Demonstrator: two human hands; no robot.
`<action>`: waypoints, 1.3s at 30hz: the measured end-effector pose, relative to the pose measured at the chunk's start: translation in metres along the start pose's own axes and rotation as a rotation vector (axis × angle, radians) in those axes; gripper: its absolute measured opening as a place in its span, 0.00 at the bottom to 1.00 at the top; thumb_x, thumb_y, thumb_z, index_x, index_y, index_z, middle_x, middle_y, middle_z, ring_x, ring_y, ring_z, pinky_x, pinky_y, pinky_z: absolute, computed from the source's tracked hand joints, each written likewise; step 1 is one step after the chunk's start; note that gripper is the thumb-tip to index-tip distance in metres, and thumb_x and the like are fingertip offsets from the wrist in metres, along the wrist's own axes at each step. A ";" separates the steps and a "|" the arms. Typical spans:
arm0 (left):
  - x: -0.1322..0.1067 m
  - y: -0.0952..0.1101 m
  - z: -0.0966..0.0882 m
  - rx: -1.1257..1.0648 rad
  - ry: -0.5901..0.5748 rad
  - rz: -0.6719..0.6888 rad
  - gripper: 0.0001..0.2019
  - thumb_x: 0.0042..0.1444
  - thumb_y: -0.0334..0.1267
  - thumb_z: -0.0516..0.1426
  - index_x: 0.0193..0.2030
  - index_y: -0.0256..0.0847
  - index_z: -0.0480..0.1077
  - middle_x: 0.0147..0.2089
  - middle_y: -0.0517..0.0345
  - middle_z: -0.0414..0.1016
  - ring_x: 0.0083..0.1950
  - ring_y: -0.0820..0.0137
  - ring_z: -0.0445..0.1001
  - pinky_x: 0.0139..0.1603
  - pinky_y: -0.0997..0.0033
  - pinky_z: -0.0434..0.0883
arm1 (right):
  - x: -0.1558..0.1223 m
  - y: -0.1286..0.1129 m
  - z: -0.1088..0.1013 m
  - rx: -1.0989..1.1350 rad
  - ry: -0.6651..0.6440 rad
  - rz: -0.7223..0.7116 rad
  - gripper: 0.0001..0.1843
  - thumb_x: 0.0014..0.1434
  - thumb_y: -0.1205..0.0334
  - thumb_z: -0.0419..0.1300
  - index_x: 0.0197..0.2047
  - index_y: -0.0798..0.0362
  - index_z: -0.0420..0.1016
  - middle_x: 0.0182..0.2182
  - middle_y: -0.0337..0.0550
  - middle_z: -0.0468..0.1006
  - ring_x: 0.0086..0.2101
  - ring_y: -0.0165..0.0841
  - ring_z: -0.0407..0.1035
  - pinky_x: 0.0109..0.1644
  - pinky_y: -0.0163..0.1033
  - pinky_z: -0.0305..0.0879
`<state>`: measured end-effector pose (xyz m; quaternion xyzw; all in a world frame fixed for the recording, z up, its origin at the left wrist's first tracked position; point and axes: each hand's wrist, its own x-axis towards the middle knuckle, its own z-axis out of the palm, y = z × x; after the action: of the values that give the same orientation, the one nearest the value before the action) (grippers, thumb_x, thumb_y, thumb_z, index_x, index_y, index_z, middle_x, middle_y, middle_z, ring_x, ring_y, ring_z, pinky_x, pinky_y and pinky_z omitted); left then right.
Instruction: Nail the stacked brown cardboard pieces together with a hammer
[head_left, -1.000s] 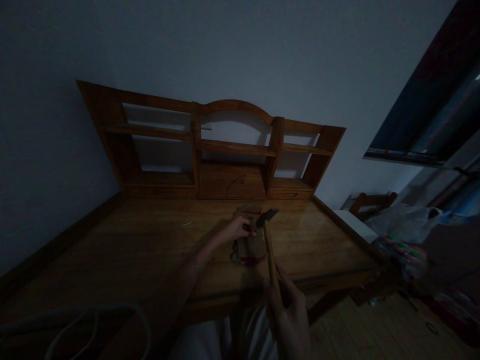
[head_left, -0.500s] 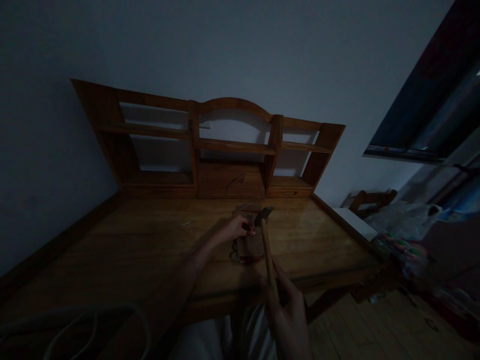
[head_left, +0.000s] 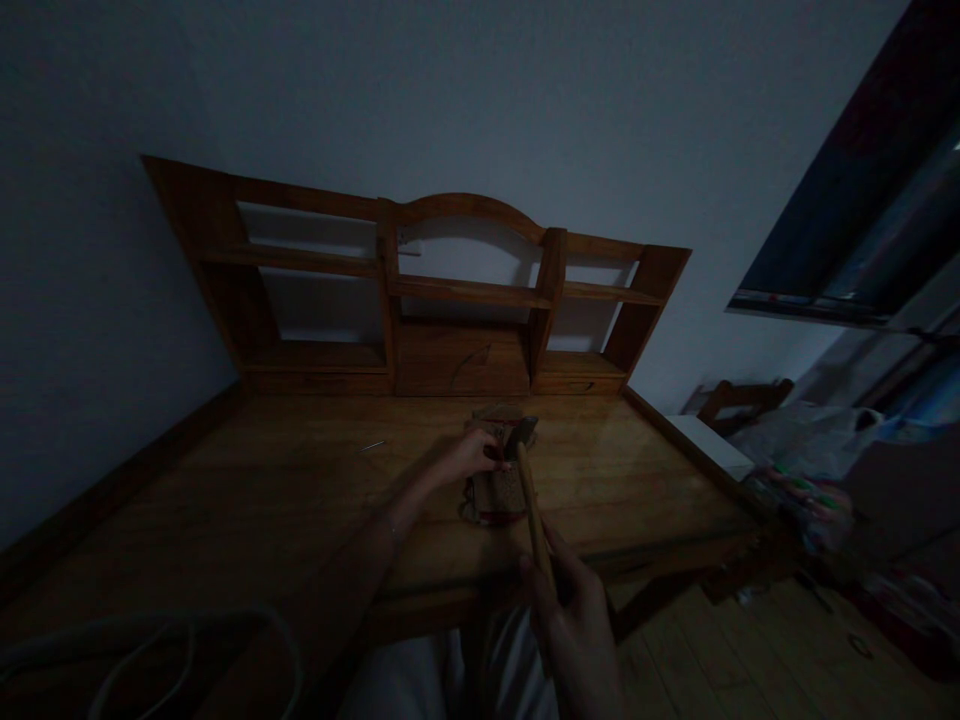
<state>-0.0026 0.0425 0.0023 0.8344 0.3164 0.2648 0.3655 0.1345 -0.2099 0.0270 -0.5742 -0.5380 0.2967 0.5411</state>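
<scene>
Gripping what, that right hand (head_left: pixel 574 620)?

A hammer (head_left: pixel 529 500). The fingers are wrapped tight round the low end of its wooden handle, just off the desk's near edge. The handle slopes up and away over the edge, and the dark metal head hangs over the far end of a small brown block (head_left: pixel 499 492).

And where does the block sit?

On the desk (head_left: pixel 300 480), a little right of the middle and nearer the near edge than the back. It has a reddish band along its near side.

What about the left hand (head_left: pixel 471 458)?

It reaches in from the left, with its fingers curled against the far left part of the block, right beside the hammer head. The light is too dim to tell whether the fingertips pinch anything or only steady the block.

Does the head touch the block?

It is very near, but I cannot tell whether it makes contact.

Anything else on the desk?

A thin pin (head_left: pixel 373 445) lies well to the left of the block. A shelf unit (head_left: pixel 465 290) stands along the back edge. A white cable (head_left: pixel 187 630) loops at the near left corner, and a chair (head_left: pixel 739 400) stands past the right edge.
</scene>
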 end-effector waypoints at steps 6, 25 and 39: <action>-0.006 0.016 -0.003 -0.041 0.005 -0.039 0.18 0.47 0.45 0.60 0.37 0.29 0.73 0.34 0.52 0.73 0.33 0.71 0.69 0.27 0.79 0.59 | -0.003 0.001 0.001 0.053 -0.006 0.056 0.25 0.60 0.51 0.57 0.59 0.49 0.63 0.55 0.40 0.64 0.56 0.36 0.55 0.59 0.41 0.53; -0.005 0.014 -0.005 -0.047 -0.009 0.039 0.15 0.46 0.41 0.60 0.34 0.29 0.73 0.31 0.54 0.72 0.32 0.75 0.67 0.30 0.80 0.60 | 0.000 0.012 0.005 0.060 -0.030 0.066 0.28 0.61 0.50 0.55 0.61 0.53 0.60 0.55 0.41 0.63 0.56 0.34 0.55 0.60 0.38 0.53; -0.006 0.011 -0.005 -0.005 0.017 0.012 0.19 0.45 0.47 0.61 0.35 0.28 0.74 0.31 0.54 0.72 0.31 0.74 0.67 0.28 0.80 0.59 | -0.002 0.006 0.008 0.018 -0.033 0.046 0.28 0.62 0.50 0.54 0.61 0.55 0.60 0.56 0.44 0.62 0.57 0.37 0.54 0.60 0.41 0.51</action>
<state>-0.0057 0.0347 0.0124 0.8331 0.3138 0.2750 0.3631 0.1286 -0.2084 0.0189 -0.5767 -0.5308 0.3231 0.5303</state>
